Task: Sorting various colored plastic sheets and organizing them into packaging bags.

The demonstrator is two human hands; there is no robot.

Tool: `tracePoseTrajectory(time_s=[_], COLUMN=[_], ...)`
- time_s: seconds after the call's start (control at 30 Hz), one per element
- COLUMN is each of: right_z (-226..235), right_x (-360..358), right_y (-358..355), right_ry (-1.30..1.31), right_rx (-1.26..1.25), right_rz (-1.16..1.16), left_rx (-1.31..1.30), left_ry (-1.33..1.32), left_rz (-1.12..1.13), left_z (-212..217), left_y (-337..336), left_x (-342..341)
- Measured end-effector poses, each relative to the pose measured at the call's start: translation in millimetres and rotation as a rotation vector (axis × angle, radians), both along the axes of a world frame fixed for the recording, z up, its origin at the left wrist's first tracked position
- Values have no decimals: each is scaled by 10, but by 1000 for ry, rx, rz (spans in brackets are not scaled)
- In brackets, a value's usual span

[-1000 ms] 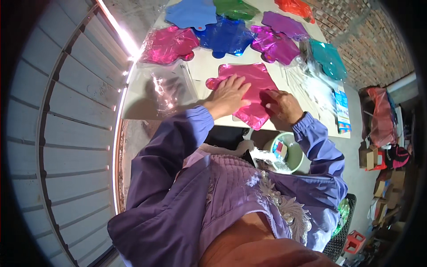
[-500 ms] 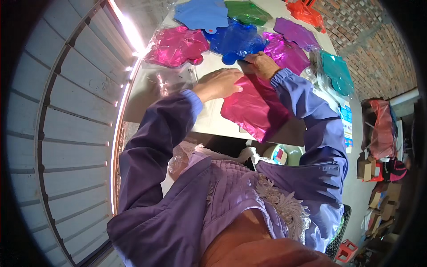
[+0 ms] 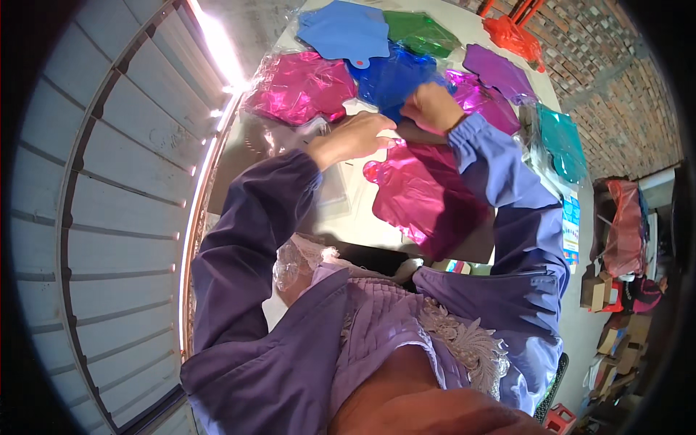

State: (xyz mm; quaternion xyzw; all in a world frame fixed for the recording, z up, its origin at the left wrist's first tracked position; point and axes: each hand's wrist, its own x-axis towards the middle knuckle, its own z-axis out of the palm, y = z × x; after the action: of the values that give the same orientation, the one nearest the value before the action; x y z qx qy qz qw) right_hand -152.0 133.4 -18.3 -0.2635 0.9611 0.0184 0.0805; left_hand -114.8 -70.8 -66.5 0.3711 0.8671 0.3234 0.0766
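A flat, shiny pink foil piece (image 3: pixel 428 192) with wavy edges and a small rounded tab lies at the near edge of the table. At its far left corner is my left hand (image 3: pixel 354 138), its thumb and fingers drawn together on the foil's edge. My right hand (image 3: pixel 433 109) is curled closed just beyond the foil, slightly blurred, over the near end of a dark blue foil packet (image 3: pixel 395 76). Its fingertips are turned away, so what they hold, if anything, is hidden. A dark band of shadow lies between the two hands.
Around the far side lie a wrapped pink foil packet (image 3: pixel 301 87), a light blue one (image 3: pixel 344 32), green (image 3: pixel 424 32), purple (image 3: pixel 500 72) and teal (image 3: pixel 562 141) ones. A red plastic bag (image 3: pixel 515 40) is at the far right. Ribbed metal sheeting (image 3: pixel 123 217) borders the left.
My left hand has drawn back leftward from the pink foil, uncovering its rounded tab. The foil has slid slightly nearer. My right hand has curled up more. The whole view has shifted a little.
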Motion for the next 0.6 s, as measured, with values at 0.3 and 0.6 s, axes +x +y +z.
tracePoseTrajectory(time_s=[0.3, 0.6], right_z=[-566, -813], right_x=[-1153, -1547], right_y=[-306, -460], right_ry=[509, 527], right_rx=[-424, -433], right_rz=[213, 149], left_rx=[-35, 89], left_ry=[-223, -224], left_rz=[-140, -132], left_z=[287, 149], left_y=[-22, -241], left_x=[34, -96])
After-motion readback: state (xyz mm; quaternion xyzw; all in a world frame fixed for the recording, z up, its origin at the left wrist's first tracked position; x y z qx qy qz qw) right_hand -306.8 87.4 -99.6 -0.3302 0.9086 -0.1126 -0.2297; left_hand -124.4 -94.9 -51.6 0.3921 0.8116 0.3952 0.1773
